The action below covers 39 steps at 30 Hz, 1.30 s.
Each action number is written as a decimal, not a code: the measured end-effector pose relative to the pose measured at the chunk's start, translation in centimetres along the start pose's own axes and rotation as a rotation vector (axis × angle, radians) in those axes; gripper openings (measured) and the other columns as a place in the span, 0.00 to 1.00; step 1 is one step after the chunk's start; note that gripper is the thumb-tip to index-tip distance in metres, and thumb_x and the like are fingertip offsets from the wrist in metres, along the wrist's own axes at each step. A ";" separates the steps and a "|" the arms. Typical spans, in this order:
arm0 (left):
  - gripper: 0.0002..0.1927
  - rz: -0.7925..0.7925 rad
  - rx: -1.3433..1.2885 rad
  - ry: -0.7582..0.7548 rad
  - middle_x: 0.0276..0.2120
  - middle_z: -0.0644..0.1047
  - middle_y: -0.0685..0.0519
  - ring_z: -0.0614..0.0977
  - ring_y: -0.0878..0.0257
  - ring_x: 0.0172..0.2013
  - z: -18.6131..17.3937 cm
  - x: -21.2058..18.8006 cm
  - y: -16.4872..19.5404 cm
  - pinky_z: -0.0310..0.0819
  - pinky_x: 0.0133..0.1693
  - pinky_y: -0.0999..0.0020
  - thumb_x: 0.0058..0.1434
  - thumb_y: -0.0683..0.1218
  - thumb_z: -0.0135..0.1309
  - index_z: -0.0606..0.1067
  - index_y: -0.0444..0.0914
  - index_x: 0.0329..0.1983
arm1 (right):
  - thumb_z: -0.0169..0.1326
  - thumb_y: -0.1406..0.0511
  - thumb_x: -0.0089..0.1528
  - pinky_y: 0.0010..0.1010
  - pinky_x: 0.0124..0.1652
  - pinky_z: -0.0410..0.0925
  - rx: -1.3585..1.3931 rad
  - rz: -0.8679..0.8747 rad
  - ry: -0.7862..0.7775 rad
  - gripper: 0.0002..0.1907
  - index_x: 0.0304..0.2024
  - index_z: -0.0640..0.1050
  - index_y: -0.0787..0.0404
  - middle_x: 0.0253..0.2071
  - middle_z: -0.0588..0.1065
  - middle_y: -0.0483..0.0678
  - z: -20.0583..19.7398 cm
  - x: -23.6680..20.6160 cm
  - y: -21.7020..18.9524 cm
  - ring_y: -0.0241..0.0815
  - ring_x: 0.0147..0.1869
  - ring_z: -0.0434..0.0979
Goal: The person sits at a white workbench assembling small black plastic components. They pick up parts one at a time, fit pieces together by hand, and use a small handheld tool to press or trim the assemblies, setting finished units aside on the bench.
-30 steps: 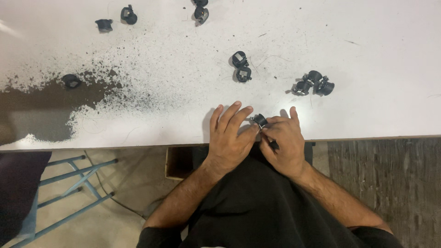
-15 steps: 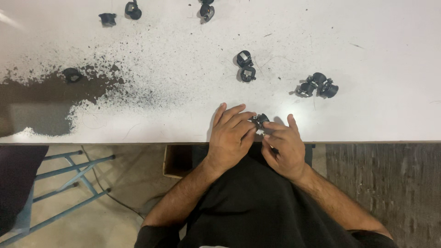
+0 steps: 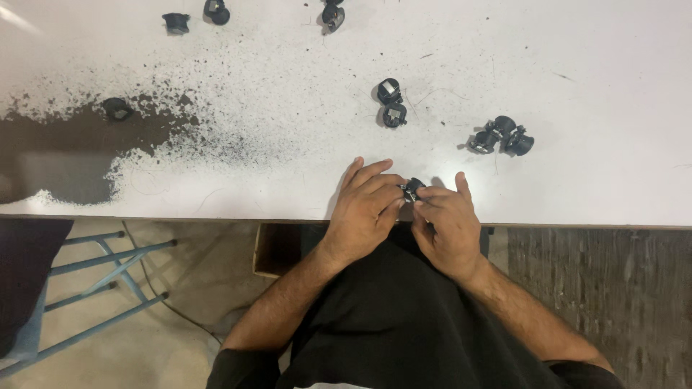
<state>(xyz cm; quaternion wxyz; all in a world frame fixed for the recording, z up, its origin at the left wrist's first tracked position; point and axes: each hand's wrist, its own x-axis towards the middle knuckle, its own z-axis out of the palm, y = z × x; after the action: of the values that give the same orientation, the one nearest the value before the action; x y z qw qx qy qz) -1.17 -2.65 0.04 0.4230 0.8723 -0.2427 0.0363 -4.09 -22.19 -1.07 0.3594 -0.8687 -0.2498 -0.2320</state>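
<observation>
My left hand (image 3: 366, 207) and my right hand (image 3: 448, 222) meet at the near edge of a white table (image 3: 577, 79). Between their fingertips they pinch a small black round part (image 3: 413, 189) with a metal bit on it. Both hands grip the same piece, the fingers curled around it, so most of it is hidden. Two similar black parts (image 3: 390, 101) lie a little farther out on the table, and a cluster of three black parts (image 3: 502, 136) lies to the right of them.
More black parts lie at the far edge (image 3: 333, 14), (image 3: 215, 10), (image 3: 175, 21) and one on the worn dark patch (image 3: 117, 108) at left. A blue metal stool frame (image 3: 86, 288) stands on the floor at left. A brown box (image 3: 277, 248) sits under the table edge.
The hands have stayed together at the table edge and shifted slightly, the fingers turning the small part. The view moved a little nearer to the table's front.
</observation>
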 end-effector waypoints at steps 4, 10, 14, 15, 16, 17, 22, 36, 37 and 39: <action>0.06 -0.022 -0.033 -0.044 0.52 0.80 0.54 0.70 0.54 0.68 -0.2 0.2 -0.3 0.49 0.72 0.42 0.65 0.41 0.55 0.80 0.38 0.44 | 0.63 0.79 0.56 0.56 0.74 0.54 -0.015 -0.023 -0.001 0.15 0.41 0.75 0.62 0.41 0.77 0.50 -0.3 0.5 -0.5 0.48 0.55 0.80; 0.03 -0.024 -0.038 -0.077 0.50 0.81 0.53 0.71 0.53 0.67 -0.3 0.7 -0.9 0.49 0.71 0.39 0.64 0.40 0.55 0.79 0.39 0.35 | 0.62 0.78 0.54 0.59 0.73 0.55 -0.017 0.021 -0.098 0.14 0.39 0.75 0.61 0.41 0.76 0.49 -0.9 1.3 -0.9 0.48 0.57 0.79; 0.03 -0.010 -0.063 -0.064 0.49 0.82 0.53 0.72 0.52 0.67 -0.6 0.8 -0.9 0.51 0.71 0.39 0.63 0.39 0.54 0.78 0.39 0.37 | 0.62 0.77 0.54 0.59 0.72 0.56 0.009 0.041 -0.167 0.14 0.40 0.76 0.61 0.40 0.76 0.49 -1.2 1.3 -0.8 0.51 0.58 0.77; 0.01 -0.023 -0.049 -0.050 0.49 0.81 0.53 0.72 0.52 0.68 -0.6 0.8 -0.8 0.51 0.72 0.39 0.62 0.39 0.55 0.77 0.39 0.36 | 0.62 0.77 0.53 0.59 0.71 0.55 0.023 0.035 -0.183 0.14 0.40 0.76 0.61 0.40 0.76 0.49 -1.3 1.2 -0.7 0.52 0.59 0.77; 0.01 -0.039 -0.036 -0.036 0.49 0.81 0.53 0.72 0.52 0.68 -0.7 0.7 -0.6 0.52 0.72 0.39 0.61 0.40 0.56 0.76 0.39 0.35 | 0.61 0.77 0.54 0.60 0.72 0.55 0.060 0.029 -0.150 0.14 0.41 0.75 0.62 0.41 0.76 0.49 -1.5 1.2 -0.6 0.52 0.59 0.77; 0.02 -0.056 -0.024 -0.028 0.50 0.81 0.53 0.72 0.52 0.68 -0.8 0.6 -0.3 0.53 0.72 0.39 0.60 0.41 0.58 0.76 0.39 0.35 | 0.60 0.77 0.55 0.61 0.72 0.54 0.098 0.028 -0.118 0.14 0.42 0.75 0.62 0.42 0.75 0.49 -1.7 1.0 -0.5 0.52 0.59 0.77; 0.16 0.008 0.164 0.188 0.55 0.73 0.46 0.68 0.46 0.66 -0.9 -0.2 0.7 0.49 0.69 0.37 0.56 0.47 0.64 0.76 0.36 0.44 | 0.61 0.72 0.60 0.64 0.77 0.44 -0.081 0.047 -0.014 0.13 0.47 0.78 0.58 0.44 0.74 0.48 -3.1 1.5 0.9 0.51 0.64 0.73; 0.07 0.079 0.179 0.240 0.55 0.75 0.52 0.71 0.52 0.65 -0.3 -0.2 0.4 0.51 0.71 0.39 0.56 0.41 0.64 0.79 0.40 0.37 | 0.69 0.62 0.54 0.65 0.75 0.39 -0.176 0.139 -0.146 0.18 0.44 0.82 0.62 0.46 0.72 0.49 -1.4 1.9 0.6 0.52 0.65 0.68; 0.07 0.085 0.200 0.236 0.55 0.75 0.52 0.71 0.52 0.65 -0.4 -0.1 0.3 0.53 0.70 0.39 0.56 0.41 0.64 0.78 0.40 0.36 | 0.69 0.62 0.54 0.65 0.75 0.39 -0.184 0.141 -0.147 0.18 0.43 0.82 0.62 0.46 0.72 0.49 -1.4 1.8 0.7 0.52 0.65 0.68; 0.06 0.113 0.238 0.231 0.54 0.75 0.51 0.71 0.52 0.65 -0.5 0.2 0.3 0.56 0.69 0.39 0.55 0.40 0.64 0.78 0.40 0.35 | 0.70 0.61 0.54 0.65 0.74 0.39 -0.196 0.133 -0.149 0.17 0.41 0.82 0.62 0.46 0.72 0.50 -1.2 1.7 0.8 0.51 0.65 0.68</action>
<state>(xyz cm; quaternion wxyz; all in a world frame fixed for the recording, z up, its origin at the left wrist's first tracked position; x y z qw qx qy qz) -1.11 -2.54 0.62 0.3393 0.8912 -0.2348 0.1885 -2.51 -23.10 0.26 0.2681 -0.9290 -0.1937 -0.1659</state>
